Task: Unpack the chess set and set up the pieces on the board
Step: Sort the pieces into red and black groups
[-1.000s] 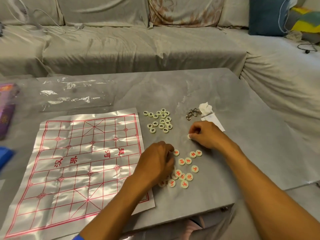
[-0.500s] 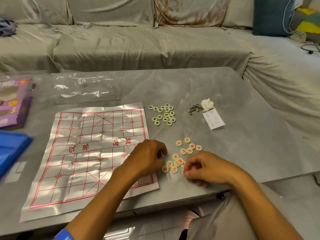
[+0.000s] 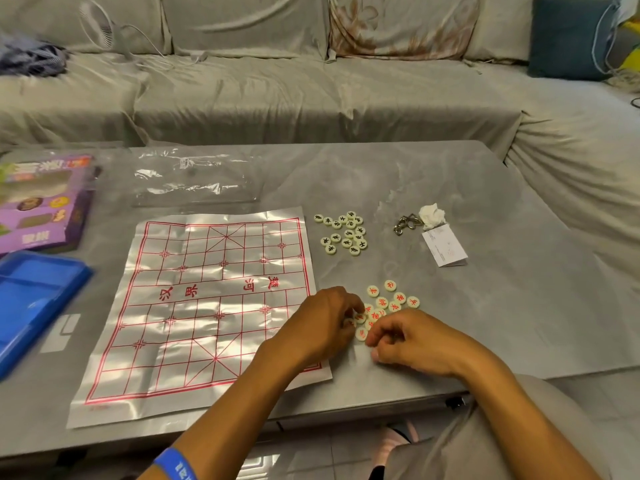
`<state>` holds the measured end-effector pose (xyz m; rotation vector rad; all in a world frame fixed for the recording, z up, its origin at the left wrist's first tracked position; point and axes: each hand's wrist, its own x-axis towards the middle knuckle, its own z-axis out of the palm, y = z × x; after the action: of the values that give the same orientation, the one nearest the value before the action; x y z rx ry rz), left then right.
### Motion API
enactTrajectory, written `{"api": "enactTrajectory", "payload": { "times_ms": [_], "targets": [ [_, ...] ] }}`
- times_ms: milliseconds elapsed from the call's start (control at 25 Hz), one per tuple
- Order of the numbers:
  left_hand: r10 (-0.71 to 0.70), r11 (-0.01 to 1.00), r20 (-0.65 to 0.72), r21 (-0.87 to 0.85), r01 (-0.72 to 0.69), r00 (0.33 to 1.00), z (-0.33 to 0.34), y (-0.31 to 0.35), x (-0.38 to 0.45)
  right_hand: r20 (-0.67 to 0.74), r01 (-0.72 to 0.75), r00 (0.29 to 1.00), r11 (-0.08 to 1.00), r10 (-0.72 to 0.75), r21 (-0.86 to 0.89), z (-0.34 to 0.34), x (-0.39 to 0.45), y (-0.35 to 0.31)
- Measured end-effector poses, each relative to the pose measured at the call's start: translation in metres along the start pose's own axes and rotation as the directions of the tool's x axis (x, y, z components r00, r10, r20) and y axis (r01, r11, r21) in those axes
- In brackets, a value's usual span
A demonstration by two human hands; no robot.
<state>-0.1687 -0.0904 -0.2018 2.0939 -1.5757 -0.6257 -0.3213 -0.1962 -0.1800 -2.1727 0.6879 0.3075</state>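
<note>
The chess board [image 3: 207,306], a shiny plastic sheet with a red grid, lies flat on the grey table [image 3: 519,289] with no pieces on it. A cluster of pale discs with black characters [image 3: 343,233] sits just right of the board's far corner. Pale discs with red characters [image 3: 391,299] are bunched near the board's near right corner. My left hand [image 3: 322,323] rests at the left side of the red cluster, fingertips pinched on a red piece. My right hand [image 3: 415,341] lies at the cluster's near side with fingers curled; their contents are hidden.
A clear plastic bag [image 3: 194,181] lies beyond the board. A purple box [image 3: 45,202] and a blue tray [image 3: 34,299] sit at the left. A key ring [image 3: 407,223], crumpled tissue [image 3: 431,216] and folded paper [image 3: 445,249] lie at the right. A covered sofa [image 3: 311,98] stands behind.
My right hand came from the far side of the red pieces to their near side. My left hand stayed at the pile. The view swung left, bringing the box and tray in.
</note>
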Motion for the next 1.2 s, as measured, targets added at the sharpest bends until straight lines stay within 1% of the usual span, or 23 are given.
{"api": "enactTrajectory", "payload": {
  "times_ms": [80, 120, 160, 240, 280, 320, 400, 440, 480, 520, 600, 640, 720, 760, 800, 840, 880, 960, 1120, 1160, 1200],
  "targets": [
    [-0.017, 1.000, -0.042, -0.020, 0.016, 0.999, 0.001, -0.002, 0.003, -0.114, -0.006, 0.993, 1.000, 0.004, -0.018, -0.002, 0.003, 0.001],
    [-0.026, 0.999, -0.046, -0.033, 0.025, 0.999, 0.000, -0.005, 0.003, -0.117, 0.002, 0.993, 1.000, -0.003, -0.009, -0.002, 0.003, 0.002],
    [-0.030, 0.999, -0.047, -0.040, 0.028, 0.998, -0.001, -0.007, 0.004, -0.075, 0.019, 0.997, 1.000, -0.019, 0.002, -0.001, 0.002, 0.001],
    [-0.027, 0.999, -0.056, -0.034, 0.025, 0.998, -0.003, -0.012, 0.004, 0.055, 0.039, 0.998, 0.999, -0.039, 0.001, 0.005, -0.001, -0.003],
    [-0.030, 0.999, -0.063, -0.033, 0.028, 0.998, -0.004, -0.014, 0.004, 0.063, 0.037, 0.997, 0.999, -0.036, -0.014, 0.008, 0.001, -0.004],
    [-0.036, 0.999, -0.067, -0.039, 0.034, 0.997, -0.004, -0.015, 0.004, 0.012, 0.029, 1.000, 0.999, -0.029, -0.030, 0.009, 0.004, -0.004],
    [-0.045, 0.998, -0.073, -0.054, 0.041, 0.996, -0.003, -0.014, 0.005, -0.143, -0.004, 0.990, 0.998, -0.005, -0.063, 0.005, 0.010, -0.001],
    [-0.044, 0.998, -0.077, -0.057, 0.040, 0.996, -0.003, -0.013, 0.005, -0.185, -0.010, 0.983, 0.998, -0.001, -0.060, 0.004, 0.011, 0.000],
    [-0.042, 0.998, -0.089, -0.059, 0.036, 0.995, -0.003, -0.010, 0.004, -0.194, -0.001, 0.981, 0.999, -0.006, -0.039, 0.003, 0.012, 0.001],
    [-0.041, 0.998, -0.102, -0.060, 0.035, 0.994, -0.004, -0.008, 0.002, -0.175, 0.014, 0.985, 1.000, -0.016, -0.012, 0.004, 0.011, 0.003],
    [-0.048, 0.998, -0.133, -0.057, 0.041, 0.990, -0.007, -0.009, -0.012, -0.129, 0.012, 0.991, 0.999, -0.016, -0.035, 0.009, 0.010, 0.005],
    [-0.060, 0.998, -0.154, -0.042, 0.054, 0.986, -0.008, -0.015, -0.023, -0.153, -0.004, 0.988, 0.996, -0.008, -0.084, 0.009, 0.010, 0.006],
    [-0.125, 0.991, -0.257, 0.022, 0.135, 0.958, -0.012, -0.039, -0.050, -0.275, -0.036, 0.961, 0.983, -0.015, -0.181, 0.008, 0.010, 0.004],
    [-0.166, 0.979, -0.327, 0.062, 0.196, 0.930, -0.015, -0.055, -0.065, -0.329, -0.037, 0.944, 0.980, -0.029, -0.193, 0.010, 0.010, 0.001],
    [-0.201, 0.960, -0.366, 0.110, 0.257, 0.909, -0.018, -0.070, -0.079, -0.361, -0.026, 0.932, 0.983, -0.042, -0.181, 0.015, 0.011, -0.005],
    [-0.225, 0.941, -0.352, 0.162, 0.296, 0.909, -0.017, -0.083, -0.089, -0.363, -0.016, 0.931, 0.988, -0.042, -0.155, 0.024, 0.011, -0.013],
    [-0.236, 0.927, -0.306, 0.216, 0.308, 0.923, -0.015, -0.090, -0.097, -0.339, -0.007, 0.940, 0.992, -0.035, -0.123, 0.036, 0.011, -0.021],
    [-0.226, 0.908, -0.244, 0.298, 0.295, 0.943, -0.004, -0.098, -0.106, -0.303, 0.010, 0.953, 0.997, -0.032, -0.074, 0.064, 0.015, -0.038],
    [-0.192, 0.895, -0.286, 0.340, 0.287, 0.939, 0.002, -0.100, -0.106, -0.440, 0.020, 0.898, 0.996, 0.021, 0.089, 0.091, 0.028, -0.051],
    [-0.194, 0.888, -0.278, 0.358, 0.289, 0.941, 0.004, -0.102, -0.105, -0.477, 0.022, 0.879, 0.998, 0.008, 0.058, 0.095, 0.029, -0.052],
    [-0.192, 0.883, -0.280, 0.369, 0.291, 0.941, 0.004, -0.103, -0.104, -0.524, 0.030, 0.851, 0.999, -0.042, -0.032, 0.098, 0.030, -0.052]
  ]
}}
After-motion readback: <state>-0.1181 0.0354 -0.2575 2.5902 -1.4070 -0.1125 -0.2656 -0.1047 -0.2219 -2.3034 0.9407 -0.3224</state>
